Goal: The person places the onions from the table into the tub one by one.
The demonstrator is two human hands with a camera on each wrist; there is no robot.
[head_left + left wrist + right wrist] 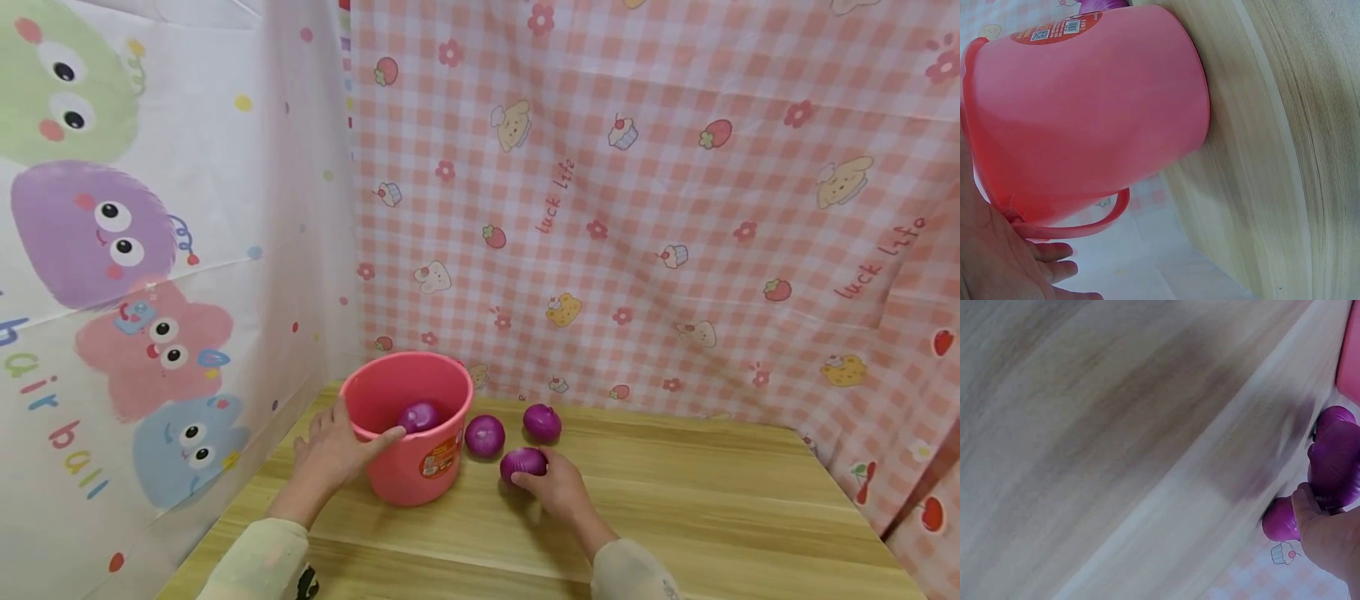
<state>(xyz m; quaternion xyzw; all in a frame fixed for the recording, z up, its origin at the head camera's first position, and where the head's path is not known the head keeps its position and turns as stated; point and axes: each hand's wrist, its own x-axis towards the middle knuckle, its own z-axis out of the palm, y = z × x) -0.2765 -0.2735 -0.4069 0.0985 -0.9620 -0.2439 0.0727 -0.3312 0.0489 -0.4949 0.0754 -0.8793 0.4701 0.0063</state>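
Right hand (562,490) pinches a red onion (522,464) between thumb and fingers, near the pink bucket (408,473). Probably firm, fairly light, papery skin a little slippery (best held round its widest part). Left hand (332,446) spread, fingers loosely straight, against the rim. Wood-grain bench (690,508); gingham cloth (637,200) behind, cartoon-print sheet (217,108) left.
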